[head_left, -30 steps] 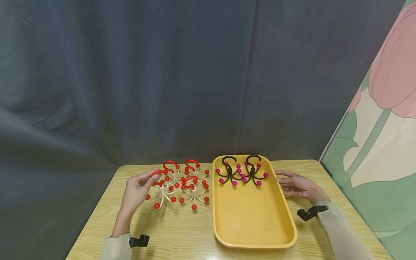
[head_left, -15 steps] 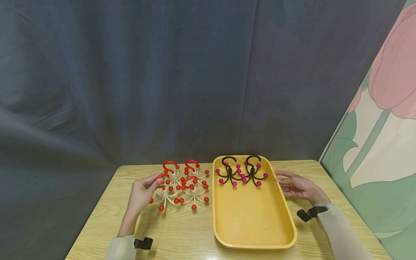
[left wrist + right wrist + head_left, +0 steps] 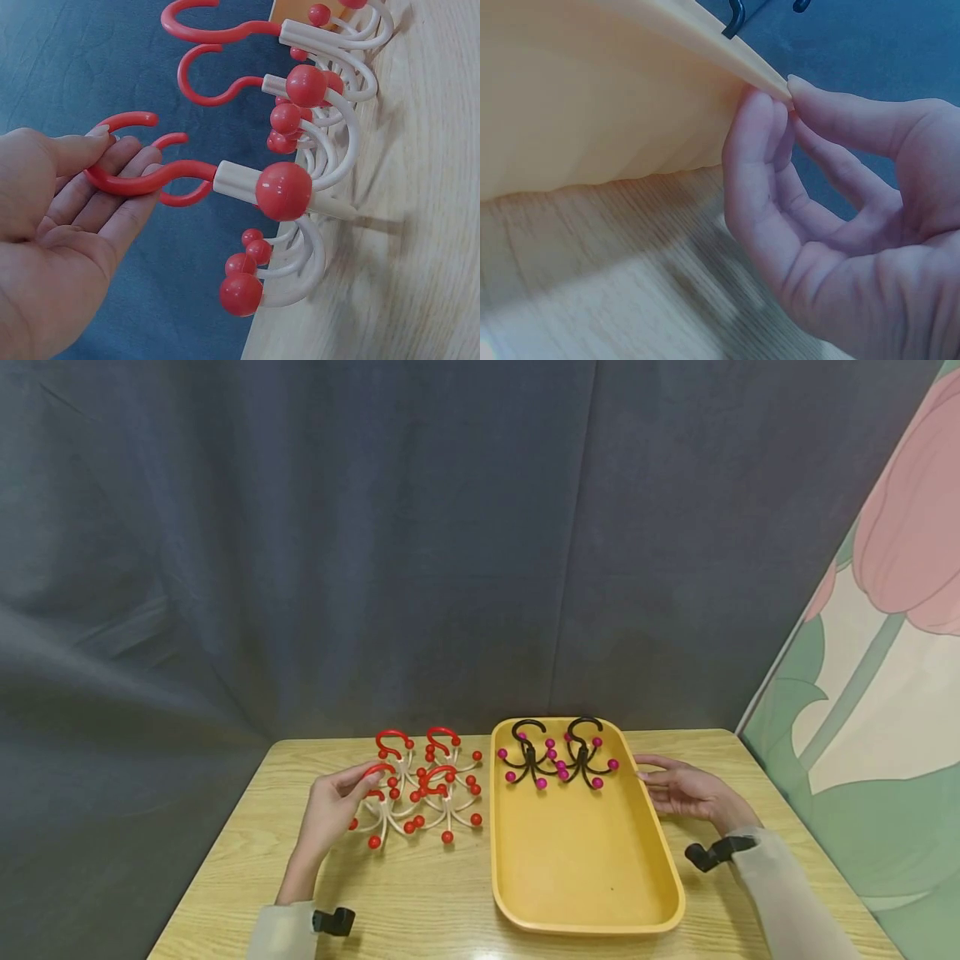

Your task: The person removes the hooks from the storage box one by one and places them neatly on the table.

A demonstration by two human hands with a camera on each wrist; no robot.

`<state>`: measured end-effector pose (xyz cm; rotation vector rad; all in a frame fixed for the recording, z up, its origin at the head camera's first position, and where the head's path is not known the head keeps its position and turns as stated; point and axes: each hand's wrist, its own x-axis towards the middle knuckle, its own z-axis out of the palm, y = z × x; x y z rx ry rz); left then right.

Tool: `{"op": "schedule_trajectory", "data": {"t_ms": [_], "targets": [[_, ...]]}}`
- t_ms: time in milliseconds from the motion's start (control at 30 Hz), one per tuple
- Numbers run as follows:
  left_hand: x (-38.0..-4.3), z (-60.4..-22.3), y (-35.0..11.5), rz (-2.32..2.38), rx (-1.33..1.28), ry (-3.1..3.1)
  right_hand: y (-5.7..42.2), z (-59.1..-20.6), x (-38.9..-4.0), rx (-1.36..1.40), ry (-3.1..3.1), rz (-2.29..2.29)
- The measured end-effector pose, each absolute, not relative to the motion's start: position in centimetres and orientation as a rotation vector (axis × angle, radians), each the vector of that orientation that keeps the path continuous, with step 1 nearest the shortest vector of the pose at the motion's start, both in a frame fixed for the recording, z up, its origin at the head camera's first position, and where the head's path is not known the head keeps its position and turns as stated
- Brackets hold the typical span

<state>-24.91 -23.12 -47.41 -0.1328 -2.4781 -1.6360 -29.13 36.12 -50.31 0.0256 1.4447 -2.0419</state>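
My left hand (image 3: 327,808) pinches the red hook of a white-armed octopus hanger (image 3: 385,808) with red ball tips. In the left wrist view, the thumb and fingers of the left hand (image 3: 71,217) are at the bend of that hook, and the white stem (image 3: 234,181) stands upright above the table. Three more hangers like it are grouped right beside and behind, one of them being the front right hanger (image 3: 448,806). My right hand (image 3: 686,789) grips the right rim of a yellow tray (image 3: 585,868). In the right wrist view, thumb and fingers pinch the tray's edge (image 3: 772,81).
Two black hangers with magenta balls, a left one (image 3: 531,763) and a right one (image 3: 582,762), stand side by side at the tray's far end. A dark curtain (image 3: 420,552) rises behind the wooden table (image 3: 420,902). At right is a flower-patterned panel (image 3: 892,710).
My left hand has shifted slightly right and toward the front with the red-hooked hanger, bringing its balls close to the front right hanger. The right hand and the tray have stayed put.
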Motion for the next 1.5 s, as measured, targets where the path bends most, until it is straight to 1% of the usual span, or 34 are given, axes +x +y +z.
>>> {"op": "schedule_trajectory", "data": {"t_ms": [867, 1167, 1500], "targets": [[-25.6, -48.4, -24.0, -1.706, -0.109, -2.534, 36.2, -50.2, -29.2, 0.035, 1.424, -2.063], [-26.0, -48.8, -25.0, -1.689, -0.244, -2.579, 36.3, -50.6, -29.2, -0.007, 1.425, -2.051], [-25.7, -48.3, -24.9, -1.641, -0.233, -2.635, 36.3, -50.7, -29.1, -0.012, 1.422, -2.050]]}}
